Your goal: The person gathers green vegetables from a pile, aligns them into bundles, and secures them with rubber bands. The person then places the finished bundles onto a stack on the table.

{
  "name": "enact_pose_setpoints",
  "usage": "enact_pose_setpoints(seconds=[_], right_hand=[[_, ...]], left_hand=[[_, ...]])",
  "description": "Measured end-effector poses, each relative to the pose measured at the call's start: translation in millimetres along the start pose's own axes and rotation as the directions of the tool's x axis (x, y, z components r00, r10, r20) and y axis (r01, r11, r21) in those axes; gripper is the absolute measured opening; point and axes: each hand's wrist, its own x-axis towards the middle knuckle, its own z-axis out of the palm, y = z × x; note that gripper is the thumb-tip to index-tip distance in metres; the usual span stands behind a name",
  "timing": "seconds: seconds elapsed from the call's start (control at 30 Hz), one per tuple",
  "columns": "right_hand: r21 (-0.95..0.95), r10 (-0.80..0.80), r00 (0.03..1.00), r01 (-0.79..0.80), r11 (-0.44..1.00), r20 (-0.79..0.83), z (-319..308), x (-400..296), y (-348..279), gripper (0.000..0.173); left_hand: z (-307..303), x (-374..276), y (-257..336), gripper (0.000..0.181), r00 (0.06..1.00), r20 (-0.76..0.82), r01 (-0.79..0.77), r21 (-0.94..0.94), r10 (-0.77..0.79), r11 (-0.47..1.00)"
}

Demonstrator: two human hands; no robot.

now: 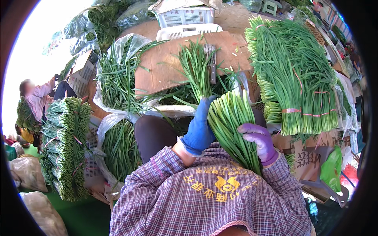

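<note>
My left hand (198,129), in a blue knit glove, is upright against the left side of a thick bunch of garlic chives (231,121). My right hand (260,141), in a purple glove, curls around that bunch from the right. Its pale cut ends point up and its leaves run down to my apron (189,200). A smaller bunch of chives (195,69) lies over a wooden board (159,65), its stems narrowing to my left fingertips. Whether those fingers grip it is hidden. Beside it rests a metal-toothed tool (212,63) with a riveted handle.
Tied chive bundles (295,76) are stacked at right; another stack (63,147) stands at left. Loose chives fill a plastic-lined container (118,79) left of the board. White plastic crates (186,17) stand beyond it. A seated person (41,94) is at far left.
</note>
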Motion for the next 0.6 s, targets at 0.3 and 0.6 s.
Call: enact_pose_setpoints(seconds=[0.3, 0.6], right_hand=[[0.013, 0.039, 0.946, -0.046, 0.999, 0.322, -8.2, 8.5, 5.5, 0.024], [-0.402, 0.156, 0.827, 0.091, 0.911, 0.540, -2.7, 48.3, -31.9, 0.039]], left_hand=[[21.1, -3.0, 37.4, 0.060, 0.917, 0.379, 0.301, -0.443, -0.128, 0.845], [8.6, -3.8, 19.6, 0.045, 0.960, 0.196, 0.280, -0.672, -0.200, 0.685]])
